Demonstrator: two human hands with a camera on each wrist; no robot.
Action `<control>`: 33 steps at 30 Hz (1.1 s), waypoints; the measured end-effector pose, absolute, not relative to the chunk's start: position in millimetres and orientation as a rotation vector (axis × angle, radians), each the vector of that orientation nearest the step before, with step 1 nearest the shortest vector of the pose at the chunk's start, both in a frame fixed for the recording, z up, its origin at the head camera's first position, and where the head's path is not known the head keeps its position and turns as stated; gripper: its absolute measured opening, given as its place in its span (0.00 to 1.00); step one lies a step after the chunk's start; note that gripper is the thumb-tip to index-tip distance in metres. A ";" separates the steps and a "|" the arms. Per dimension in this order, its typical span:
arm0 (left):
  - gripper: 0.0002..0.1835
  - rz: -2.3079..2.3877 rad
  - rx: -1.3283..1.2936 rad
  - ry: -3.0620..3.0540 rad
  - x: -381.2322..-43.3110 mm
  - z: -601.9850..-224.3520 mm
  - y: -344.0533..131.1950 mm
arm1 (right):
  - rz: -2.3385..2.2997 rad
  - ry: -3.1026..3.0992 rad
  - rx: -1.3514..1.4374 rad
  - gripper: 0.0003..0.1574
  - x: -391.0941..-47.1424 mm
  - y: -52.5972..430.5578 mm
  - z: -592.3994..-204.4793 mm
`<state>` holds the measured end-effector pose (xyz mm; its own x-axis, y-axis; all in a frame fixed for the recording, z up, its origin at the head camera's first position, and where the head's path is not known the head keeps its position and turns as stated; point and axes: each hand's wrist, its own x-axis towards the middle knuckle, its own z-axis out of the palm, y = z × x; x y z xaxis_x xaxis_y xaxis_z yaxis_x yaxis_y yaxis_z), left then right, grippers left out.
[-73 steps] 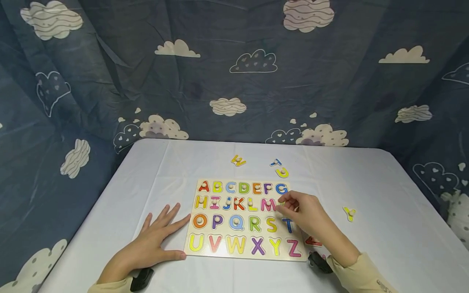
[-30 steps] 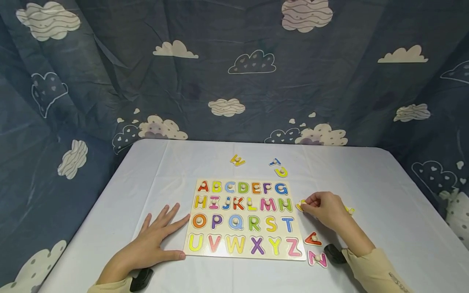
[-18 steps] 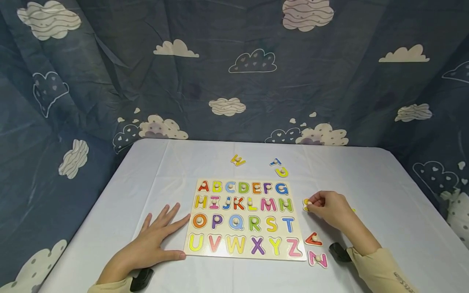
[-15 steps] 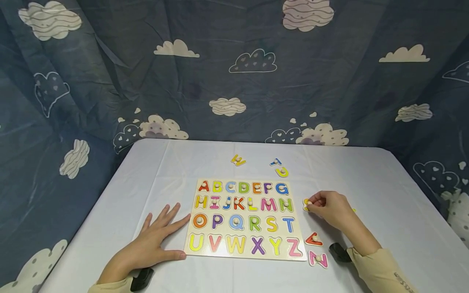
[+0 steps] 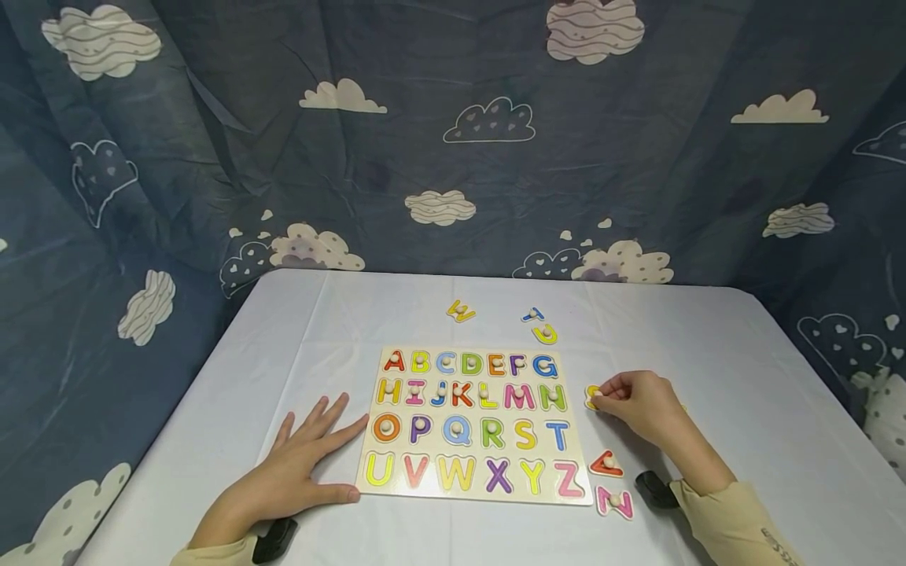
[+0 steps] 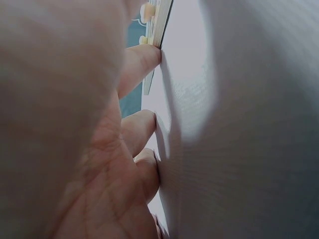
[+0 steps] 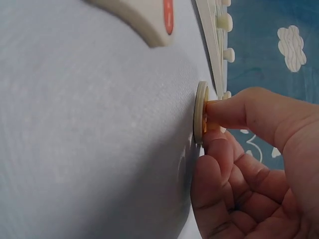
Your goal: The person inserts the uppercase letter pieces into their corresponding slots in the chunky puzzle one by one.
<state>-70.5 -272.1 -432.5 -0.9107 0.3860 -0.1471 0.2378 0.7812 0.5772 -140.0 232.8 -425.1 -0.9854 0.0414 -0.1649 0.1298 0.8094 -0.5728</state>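
Note:
A wooden alphabet puzzle board (image 5: 453,494) lies on the white-covered table. My left hand (image 5: 300,472) rests beside its left side, fingers spread, with the index fingertip (image 6: 152,52) and thumb at the board's edge. Just right of the board, my right hand (image 5: 633,401) pinches a yellow puzzle letter (image 5: 591,395) between thumb and fingers. In the right wrist view this letter (image 7: 200,114) stands close to the cloth, its face partly hidden by the fingers. Knobbed letters fill the board's upper rows through R; the S, T and bottom-row places show no knobs.
Near the board's lower right corner lie a red letter (image 5: 606,464) and a pink letter (image 5: 613,501). Behind the board are a yellow W (image 5: 461,311), a blue T (image 5: 533,314) and a yellow U (image 5: 545,334). A dark cloud-print cloth hangs behind.
My right hand has left the N on the board and moved right to the yellow puzzle letter, then shifted slightly further right with it. The left hand has stayed in place.

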 end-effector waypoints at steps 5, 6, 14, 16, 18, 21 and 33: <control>0.55 0.828 0.489 2.719 -70.1 -431.8 -272.4 | -0.941 2.847 0.100 0.12 -137.0 230.3 -421.7; 0.55 0.827 0.489 2.720 -70.1 -431.7 -272.5 | -0.952 2.840 0.095 0.12 -136.2 229.0 -420.3; 0.55 0.824 0.481 2.722 -70.5 -431.0 -271.7 | -1.026 2.778 0.033 0.15 -126.2 212.2 -409.3; 0.55 0.825 0.480 2.722 -70.5 -430.8 -271.8 | -1.048 2.762 0.006 0.15 -122.7 206.6 -408.3; 0.55 0.827 0.477 2.722 -70.5 -430.6 -271.7 | -1.071 2.747 -0.015 0.14 -119.3 201.0 -407.8; 0.55 0.831 0.473 2.720 -70.4 -430.4 -271.6 | -1.106 2.710 -0.028 0.12 -114.5 192.0 -408.0; 0.55 0.825 0.463 2.715 -70.5 -429.5 -271.1 | -1.197 2.638 -0.075 0.12 -104.9 161.9 -414.1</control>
